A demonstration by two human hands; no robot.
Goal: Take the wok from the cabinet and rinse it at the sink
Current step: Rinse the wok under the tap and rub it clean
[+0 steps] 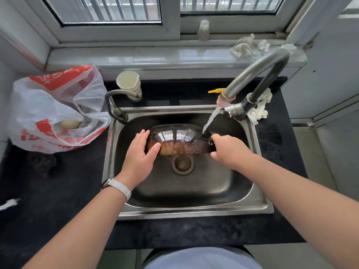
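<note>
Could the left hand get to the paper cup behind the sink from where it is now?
Probably yes. The left hand rests on the wok, and only the small curved tap stands near the path to the paper cup.

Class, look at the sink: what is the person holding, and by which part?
The wok: right hand grips its handle end, left hand rests against the opposite side.

The wok (175,139) at frame centre is glossy black above and mottled rusty brown below, inside a dull grey steel sink (260,207). At left, a translucent white bag (48,105) carries red print; the counter (58,200) is black.
</note>
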